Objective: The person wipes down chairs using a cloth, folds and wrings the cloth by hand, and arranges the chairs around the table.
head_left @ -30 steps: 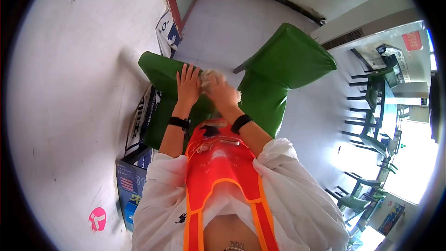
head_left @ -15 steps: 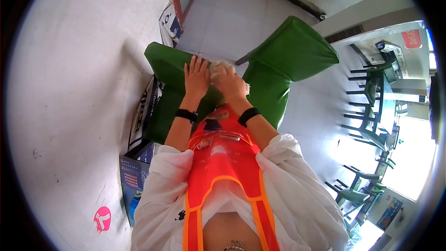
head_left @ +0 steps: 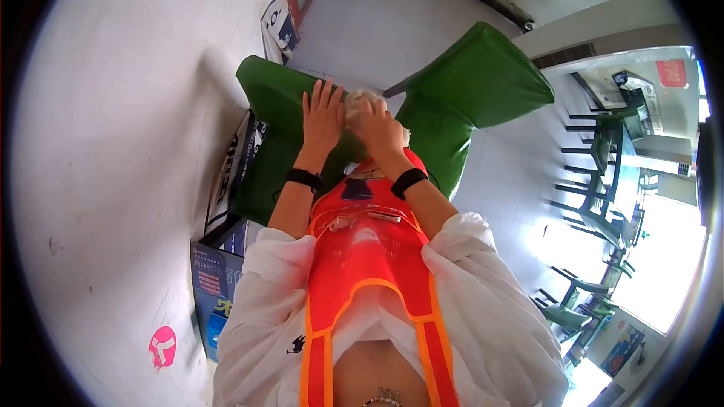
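Two green padded chairs stand in front of me, a left chair [head_left: 275, 90] by the wall and a right chair [head_left: 475, 79]. My left hand [head_left: 323, 119] lies flat with fingers stretched out on the top of the left chair's backrest. Beside it, my right hand [head_left: 379, 130] is closed over a crumpled pale cloth [head_left: 354, 102], pressed against the right end of that same backrest. Part of the cloth sticks out past the right hand's outer side. The cloth's underside is hidden.
A pale wall [head_left: 128, 143] rises close on my left, with printed boxes [head_left: 215, 279] at its foot. Tiled floor [head_left: 392, 15] extends beyond the chairs. Further right are a long table [head_left: 627, 169] and several more green chairs [head_left: 569, 316].
The view has shifted slightly. Both hands stay at the left chair's backrest, the left still flat and the right still on the cloth, with only slight movement.
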Motion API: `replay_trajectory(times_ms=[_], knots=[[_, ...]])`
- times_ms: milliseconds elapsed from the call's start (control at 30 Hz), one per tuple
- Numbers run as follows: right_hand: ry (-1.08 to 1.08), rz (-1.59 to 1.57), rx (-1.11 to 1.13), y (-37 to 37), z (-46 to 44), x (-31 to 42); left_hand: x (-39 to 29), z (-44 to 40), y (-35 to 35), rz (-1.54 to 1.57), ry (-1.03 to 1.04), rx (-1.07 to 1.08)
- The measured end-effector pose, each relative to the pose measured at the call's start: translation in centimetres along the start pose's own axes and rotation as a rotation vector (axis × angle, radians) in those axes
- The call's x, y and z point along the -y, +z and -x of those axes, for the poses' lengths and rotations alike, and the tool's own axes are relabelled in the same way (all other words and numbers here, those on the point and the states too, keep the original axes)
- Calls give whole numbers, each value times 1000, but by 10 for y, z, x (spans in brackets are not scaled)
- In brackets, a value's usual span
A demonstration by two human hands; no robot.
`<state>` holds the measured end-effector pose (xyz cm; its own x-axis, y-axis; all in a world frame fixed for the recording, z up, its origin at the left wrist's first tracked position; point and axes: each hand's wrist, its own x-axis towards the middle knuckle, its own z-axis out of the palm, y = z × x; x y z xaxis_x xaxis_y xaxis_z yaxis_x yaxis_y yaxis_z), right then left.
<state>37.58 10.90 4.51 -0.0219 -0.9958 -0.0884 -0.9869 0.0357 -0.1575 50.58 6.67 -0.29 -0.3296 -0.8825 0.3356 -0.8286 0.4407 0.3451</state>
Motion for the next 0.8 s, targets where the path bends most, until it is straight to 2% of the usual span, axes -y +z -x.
replay_trajectory(times_ms=[300, 367, 433, 500, 567, 667, 767, 800], knots=[[-74, 6, 77, -11, -4, -5, -5, -2, -7, -54, -33, -13], [-83, -79, 161, -16, -7, -8, -3, -3, -12, -24, -18, 92], [-142, -131, 146, -19, -11, -14, -5, -5, -16, -14, -56, 74], [-163, -208, 223, -24, -15, -21, -8, -8, -17, 10, -74, 65], [-210, -241, 194, -16, -21, -32, -10, -15, -17, 46, -123, -30], [-205, -270, 284, -12, -28, -32, -9, -29, -11, 61, -204, -139], [-244, -209, 282, -5, -22, -32, -2, -49, -4, 9, -321, -82], [-264, -225, 289, -6, -22, -32, 1, -58, 2, -13, -342, -162]])
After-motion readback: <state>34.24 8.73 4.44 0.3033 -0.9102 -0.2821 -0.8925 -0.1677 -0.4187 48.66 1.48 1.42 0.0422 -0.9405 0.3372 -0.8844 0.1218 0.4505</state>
